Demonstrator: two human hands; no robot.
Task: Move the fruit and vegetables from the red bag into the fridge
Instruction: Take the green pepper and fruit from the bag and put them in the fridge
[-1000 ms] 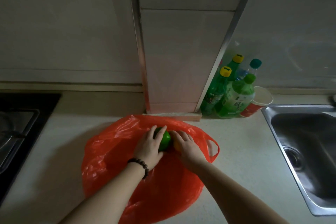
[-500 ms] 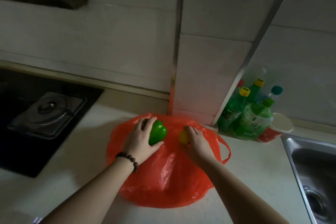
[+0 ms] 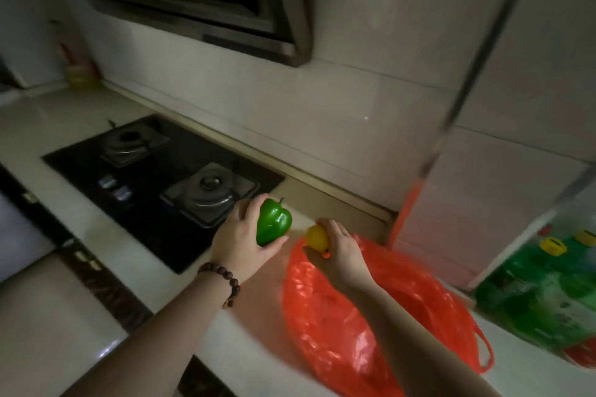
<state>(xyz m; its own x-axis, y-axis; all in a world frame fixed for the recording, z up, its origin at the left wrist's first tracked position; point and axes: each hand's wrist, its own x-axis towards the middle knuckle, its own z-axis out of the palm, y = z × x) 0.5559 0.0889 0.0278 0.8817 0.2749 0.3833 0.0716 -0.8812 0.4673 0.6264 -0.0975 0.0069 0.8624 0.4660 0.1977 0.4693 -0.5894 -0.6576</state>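
While the red bag (image 3: pixel 364 316) lies flat and crinkly on the pale counter (image 3: pixel 58 309), both hands are up above it, each with one piece of food. The left hand (image 3: pixel 240 243) has its fingers and thumb curled round a shiny green pepper (image 3: pixel 273 223), which sits in the air over the edge of the black stove (image 3: pixel 145 177) (its little stem points up). There is a brown bead bracelet (image 3: pixel 225 280) on that wrist. The right hand (image 3: pixel 342 251) grips a small yellow fruit (image 3: pixel 317 237) from above, just over the near end of the bag, and the fruit is close beside the pepper but not touching it. Behind the hands, a metal hood (image 3: pixel 200 0) hangs over the stove. Over on the right, by the grey wall, stand some green bottles (image 3: pixel 541 287) with yellow caps, all blurry. The fridge cannot be seen from here.
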